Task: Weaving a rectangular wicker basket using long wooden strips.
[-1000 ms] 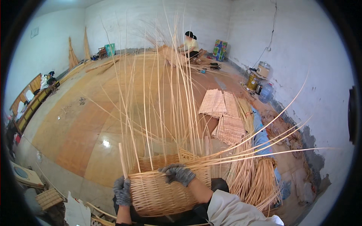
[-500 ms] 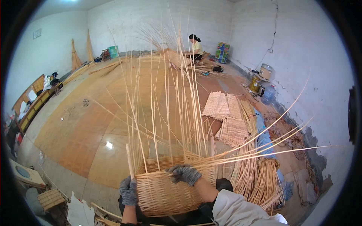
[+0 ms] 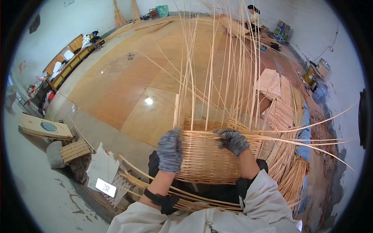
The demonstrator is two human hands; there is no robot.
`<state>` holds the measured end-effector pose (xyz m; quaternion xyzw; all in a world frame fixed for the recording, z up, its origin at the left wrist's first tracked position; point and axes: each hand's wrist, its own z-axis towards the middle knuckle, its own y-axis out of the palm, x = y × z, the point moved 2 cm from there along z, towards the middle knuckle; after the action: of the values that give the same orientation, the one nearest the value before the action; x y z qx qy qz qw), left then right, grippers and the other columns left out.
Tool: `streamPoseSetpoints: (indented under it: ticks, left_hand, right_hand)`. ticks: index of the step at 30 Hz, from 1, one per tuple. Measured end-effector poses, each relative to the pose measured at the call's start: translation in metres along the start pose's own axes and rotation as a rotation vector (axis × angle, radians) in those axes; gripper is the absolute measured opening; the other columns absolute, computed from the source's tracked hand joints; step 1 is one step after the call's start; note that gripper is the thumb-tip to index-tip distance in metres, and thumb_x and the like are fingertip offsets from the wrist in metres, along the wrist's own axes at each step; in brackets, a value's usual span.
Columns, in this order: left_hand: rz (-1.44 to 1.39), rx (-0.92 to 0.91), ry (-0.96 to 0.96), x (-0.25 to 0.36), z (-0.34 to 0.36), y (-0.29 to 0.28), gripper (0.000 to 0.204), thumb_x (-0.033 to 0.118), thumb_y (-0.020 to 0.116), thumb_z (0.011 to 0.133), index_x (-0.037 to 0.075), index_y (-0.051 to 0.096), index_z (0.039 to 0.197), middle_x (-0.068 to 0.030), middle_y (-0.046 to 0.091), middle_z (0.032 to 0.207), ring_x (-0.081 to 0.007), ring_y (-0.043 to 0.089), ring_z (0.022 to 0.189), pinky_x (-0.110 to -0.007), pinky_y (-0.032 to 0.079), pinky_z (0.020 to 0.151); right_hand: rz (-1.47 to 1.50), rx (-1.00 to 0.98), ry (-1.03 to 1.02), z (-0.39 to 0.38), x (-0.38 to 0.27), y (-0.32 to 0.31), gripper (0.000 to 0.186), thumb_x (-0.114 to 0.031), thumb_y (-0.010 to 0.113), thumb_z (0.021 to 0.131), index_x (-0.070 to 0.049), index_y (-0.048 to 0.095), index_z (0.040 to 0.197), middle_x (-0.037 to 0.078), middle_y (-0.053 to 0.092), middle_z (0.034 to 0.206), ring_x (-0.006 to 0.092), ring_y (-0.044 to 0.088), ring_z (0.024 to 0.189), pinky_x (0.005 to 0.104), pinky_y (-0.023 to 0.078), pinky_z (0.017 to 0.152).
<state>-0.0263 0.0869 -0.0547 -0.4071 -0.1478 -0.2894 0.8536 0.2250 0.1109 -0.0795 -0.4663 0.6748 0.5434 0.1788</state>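
A half-woven wicker basket (image 3: 210, 159) rests at my lap, its front wall facing me. Tall pale stakes (image 3: 211, 81) rise from its walls. My left hand (image 3: 170, 151), in a grey knitted glove, is closed at the basket's left front corner, its fingertips partly hidden and slightly blurred. Gloved likewise, my right hand (image 3: 233, 141) grips the weaving rods at the front rim, thumb and fingers pinched together. From there the long loose ends of the rods (image 3: 303, 140) fan out to the right, past the basket.
Bundled rods (image 3: 289, 176) and woven mats (image 3: 278, 95) lie to my right. Loose rods (image 3: 186, 196) cross below the basket. Left are a flat box (image 3: 46, 127), cardboard (image 3: 101, 167) and a lit phone (image 3: 105, 187). Another person (image 3: 254, 19) sits far off among rods.
My view has tilted down and turned left, so the basket appears higher and further right. The left hand has come up along the basket's left corner; the right hand stays at the rim.
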Motion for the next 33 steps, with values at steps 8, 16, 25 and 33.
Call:
streamPoseSetpoints:
  ticks: [8,16,25,33]
  left_hand:
    - [0.231,-1.089,-0.239,0.014,0.072,0.079,0.037,0.03,0.047,0.085,0.003,0.053,0.11,-0.0178,0.057,0.102,-0.0292,0.055,0.092,-0.033,0.043,0.083]
    - [-0.491,-1.041,-0.178,-0.006,0.056,0.067,0.038,0.033,0.062,0.078,0.005,0.057,0.102,-0.0089,0.06,0.097,-0.0154,0.056,0.083,-0.029,0.046,0.075]
    - [-0.408,-0.978,-0.334,-0.003,0.047,0.065,0.039,0.038,0.065,0.073,0.006,0.062,0.095,-0.011,0.064,0.087,-0.0232,0.06,0.083,-0.032,0.045,0.077]
    - [-0.254,-0.761,-0.454,0.007,0.038,0.066,0.042,0.045,0.053,0.079,0.004,0.06,0.086,-0.0178,0.06,0.078,-0.0324,0.058,0.077,-0.038,0.044,0.071]
  right_hand:
    - [0.019,-0.02,0.01,0.001,-0.001,-0.003,0.017,0.0,0.057,0.071,0.002,0.06,0.088,0.016,0.058,0.105,0.0246,0.062,0.066,0.0386,0.053,0.056]
    - [0.027,-0.034,-0.078,-0.01,0.007,-0.002,0.019,0.001,0.059,0.071,0.002,0.059,0.089,0.015,0.06,0.099,0.0227,0.061,0.069,0.0358,0.052,0.06]
    - [-0.112,0.645,-0.566,-0.056,-0.027,-0.028,0.014,0.006,0.06,0.07,-0.001,0.05,0.065,0.009,0.056,0.071,0.0173,0.056,0.065,0.0261,0.048,0.057]
    - [-1.642,0.268,-0.823,0.028,-0.139,0.083,0.036,-0.007,0.069,0.067,0.002,0.054,0.098,0.023,0.054,0.1,0.0314,0.053,0.097,0.0297,0.043,0.084]
